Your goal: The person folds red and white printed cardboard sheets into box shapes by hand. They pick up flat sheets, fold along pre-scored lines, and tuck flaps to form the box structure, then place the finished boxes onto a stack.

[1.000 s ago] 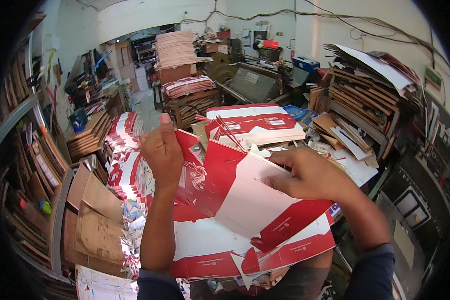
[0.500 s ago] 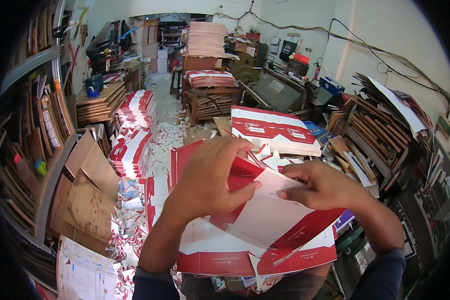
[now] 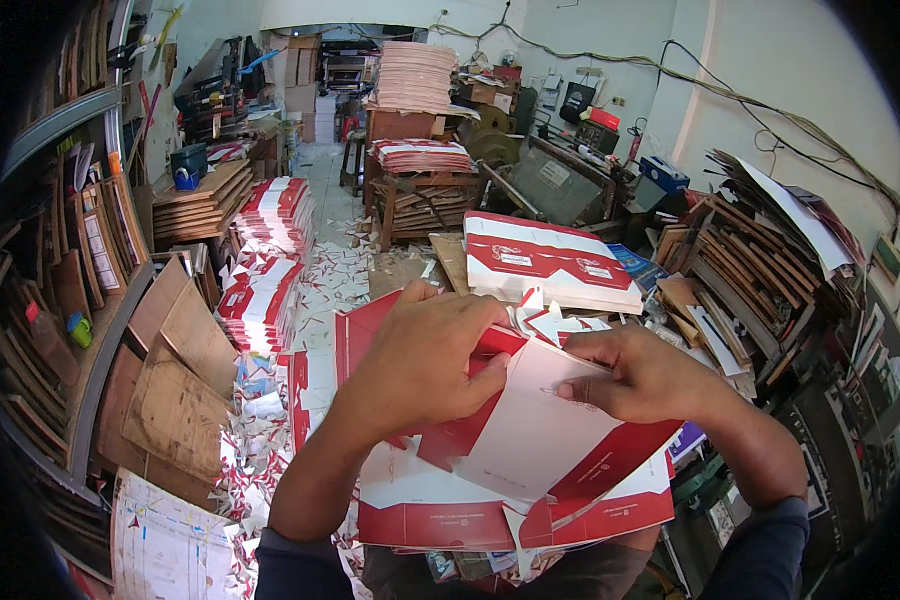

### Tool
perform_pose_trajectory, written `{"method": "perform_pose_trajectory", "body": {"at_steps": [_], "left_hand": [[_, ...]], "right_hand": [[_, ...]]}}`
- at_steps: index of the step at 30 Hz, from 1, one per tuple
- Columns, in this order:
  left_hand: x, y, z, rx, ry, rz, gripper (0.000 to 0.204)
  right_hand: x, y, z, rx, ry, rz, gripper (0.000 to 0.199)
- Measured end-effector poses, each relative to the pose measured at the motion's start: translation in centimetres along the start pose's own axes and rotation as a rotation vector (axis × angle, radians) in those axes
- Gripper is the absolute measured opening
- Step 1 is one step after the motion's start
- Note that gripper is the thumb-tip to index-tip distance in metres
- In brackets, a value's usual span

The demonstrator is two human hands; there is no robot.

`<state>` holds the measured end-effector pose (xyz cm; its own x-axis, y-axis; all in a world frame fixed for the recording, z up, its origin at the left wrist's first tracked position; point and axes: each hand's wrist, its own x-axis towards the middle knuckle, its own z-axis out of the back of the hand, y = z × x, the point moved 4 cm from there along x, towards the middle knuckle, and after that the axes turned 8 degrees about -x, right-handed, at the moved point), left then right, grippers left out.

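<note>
A red and white die-cut cardboard sheet (image 3: 530, 450) lies on a pile of like sheets in front of me. My left hand (image 3: 425, 360) presses down on its left part, fingers curled over a folded red flap. My right hand (image 3: 640, 375) pinches the white panel's upper right edge. Both hands meet near the middle fold. Small cut scraps (image 3: 550, 320) lie just beyond the hands.
A stack of red and white printed sheets (image 3: 550, 260) sits beyond the hands. More stacks (image 3: 270, 240) line the floor at left, with paper offcuts (image 3: 340, 270) strewn about. Brown boards (image 3: 175, 390) lean at left. Shelves of boards (image 3: 760, 260) stand at right.
My left hand came down from a raised position onto the sheet and folded a red flap inward. My right hand stayed on the white panel's edge. The view tilted down and left.
</note>
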<state>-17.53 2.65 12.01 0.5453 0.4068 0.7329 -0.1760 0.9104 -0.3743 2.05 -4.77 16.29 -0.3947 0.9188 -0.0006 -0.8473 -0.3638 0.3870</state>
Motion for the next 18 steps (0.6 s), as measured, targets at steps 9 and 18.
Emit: {"method": "perform_pose_trajectory", "body": {"at_steps": [9,18], "left_hand": [[0.1,-0.2,-1.8,0.152,-0.183,-0.096,0.019],[-0.1,-1.1,-2.3,0.243,-0.245,-0.114,0.021]], "right_hand": [[-0.5,0.5,-0.1,-0.278,-0.195,0.034,0.018],[-1.3,1.8,-0.2,-0.376,-0.309,0.124,0.012]]}}
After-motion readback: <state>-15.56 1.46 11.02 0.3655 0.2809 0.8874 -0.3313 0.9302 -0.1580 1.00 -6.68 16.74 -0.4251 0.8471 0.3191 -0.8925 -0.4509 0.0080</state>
